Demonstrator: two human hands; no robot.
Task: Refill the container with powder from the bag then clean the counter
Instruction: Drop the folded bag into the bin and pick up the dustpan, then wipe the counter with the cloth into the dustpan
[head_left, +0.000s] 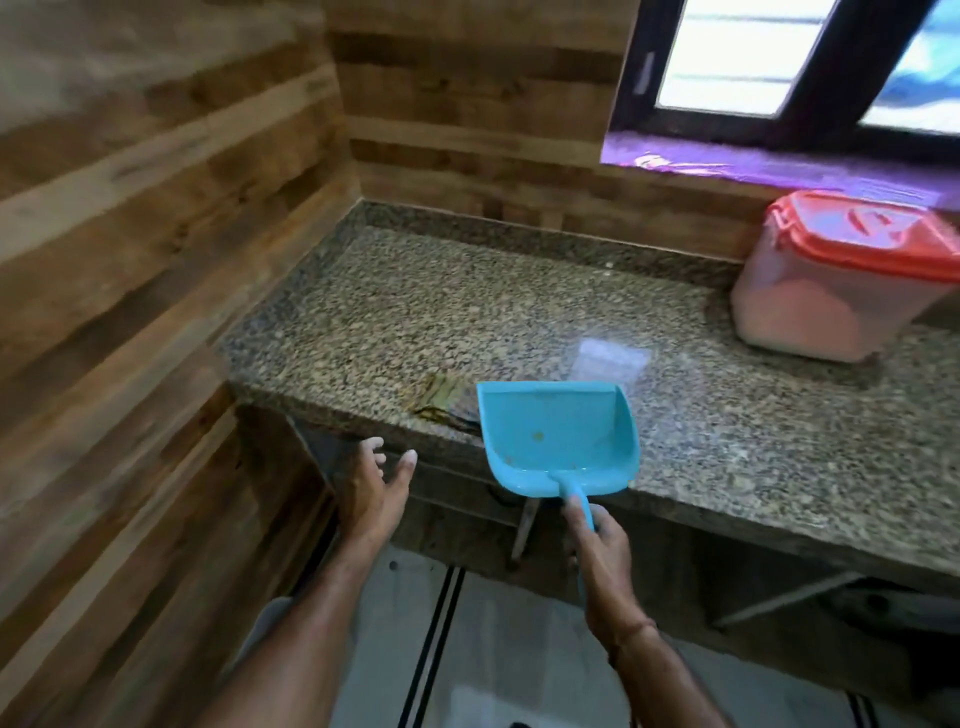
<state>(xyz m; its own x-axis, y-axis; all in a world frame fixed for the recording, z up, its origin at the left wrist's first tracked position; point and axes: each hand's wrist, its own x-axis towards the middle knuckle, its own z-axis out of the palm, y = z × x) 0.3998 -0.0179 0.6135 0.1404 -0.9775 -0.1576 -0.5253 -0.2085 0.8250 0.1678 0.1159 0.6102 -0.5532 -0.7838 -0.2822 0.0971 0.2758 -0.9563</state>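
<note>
My right hand (597, 551) grips the handle of a turquoise dustpan (558, 436), whose scoop lies over the front edge of the speckled granite counter (467, 312). A few specks lie in the pan. My left hand (374, 488) hangs open just below the counter's front edge, fingers apart, holding nothing. A folded greenish cloth (441, 397) lies on the counter just left of the dustpan. The translucent container (831, 291) with a red lid stands shut at the back right, with pale powder in its lower part. No bag is in view.
Wood-panelled walls close the counter's left and back sides. A dark-framed window (779, 62) with a purple-lit sill sits above the container. Below the counter are a dark open space with metal brackets and a light tiled floor (493, 649).
</note>
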